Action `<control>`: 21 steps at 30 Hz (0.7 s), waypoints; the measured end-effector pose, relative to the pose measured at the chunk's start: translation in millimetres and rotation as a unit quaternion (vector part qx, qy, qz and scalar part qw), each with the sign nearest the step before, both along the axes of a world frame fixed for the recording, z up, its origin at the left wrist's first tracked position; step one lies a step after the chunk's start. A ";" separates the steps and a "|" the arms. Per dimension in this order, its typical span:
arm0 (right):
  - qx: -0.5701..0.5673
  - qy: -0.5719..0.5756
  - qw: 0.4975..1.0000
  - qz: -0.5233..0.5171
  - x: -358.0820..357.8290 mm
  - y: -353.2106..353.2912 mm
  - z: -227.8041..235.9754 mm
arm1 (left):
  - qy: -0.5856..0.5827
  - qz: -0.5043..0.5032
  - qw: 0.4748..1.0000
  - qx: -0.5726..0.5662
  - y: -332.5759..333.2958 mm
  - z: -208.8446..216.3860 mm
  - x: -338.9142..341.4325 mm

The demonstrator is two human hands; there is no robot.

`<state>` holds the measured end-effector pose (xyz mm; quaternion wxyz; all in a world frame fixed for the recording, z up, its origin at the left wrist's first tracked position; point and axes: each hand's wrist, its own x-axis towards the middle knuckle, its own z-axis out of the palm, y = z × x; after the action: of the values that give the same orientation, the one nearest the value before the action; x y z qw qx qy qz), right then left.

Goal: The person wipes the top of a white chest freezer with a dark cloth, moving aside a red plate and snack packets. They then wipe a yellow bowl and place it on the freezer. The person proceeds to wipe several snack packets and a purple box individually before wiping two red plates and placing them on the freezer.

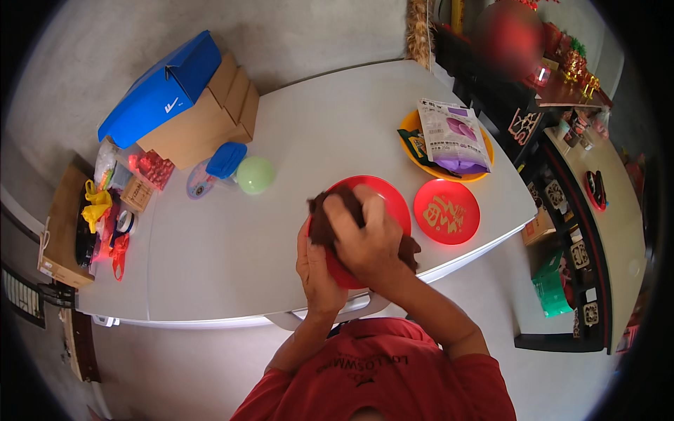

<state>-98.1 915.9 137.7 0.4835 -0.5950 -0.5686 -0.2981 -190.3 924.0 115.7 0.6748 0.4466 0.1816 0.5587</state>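
Hands meet over the red plate (382, 196) at the near edge of the grey table (232, 245). Right hand (365, 235) lies curled on a dark brown cloth (324, 217), pressing it onto the plate. Left hand (316, 270) grips the plate's near rim from below. Just right lies a smaller red dish (446, 211); beyond, a yellow plate (414, 158) bearing a snack packet (453, 135). Cardboard boxes (210, 119) and a blue carton (161, 88) stand far left, against a grey wall.

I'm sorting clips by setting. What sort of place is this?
Probably a home room with a shrine or festive corner. A dark shelf unit carries red and gold ornaments, and the grey folding table holds red plates, snack packets and cardboard boxes.
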 end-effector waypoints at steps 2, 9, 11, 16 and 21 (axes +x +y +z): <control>0.002 -0.002 0.999 -0.042 14.6 4.5 8.5 | -0.015 -0.016 1.000 -0.010 -1.4 5.7 0.6; -0.104 0.076 0.981 -0.143 26.9 -8.0 -12.4 | -0.031 -0.005 0.999 -0.021 2.8 2.1 2.1; -0.091 0.076 0.986 -0.115 18.5 -6.0 -14.0 | -0.046 -0.023 0.999 -0.017 3.4 -1.0 5.6; -0.113 0.100 0.985 0.087 -9.8 -9.2 -2.8 | -0.068 -0.036 0.991 -0.112 1.7 -0.9 9.2; -0.167 0.003 0.983 0.079 -14.2 -35.6 -20.0 | -0.083 -0.004 0.991 -0.103 24.6 -7.1 -11.6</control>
<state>-112.3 880.3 117.8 0.4013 -0.6215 -0.6540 -0.1582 -201.9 948.6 108.6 0.7321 0.3271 0.1800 0.5697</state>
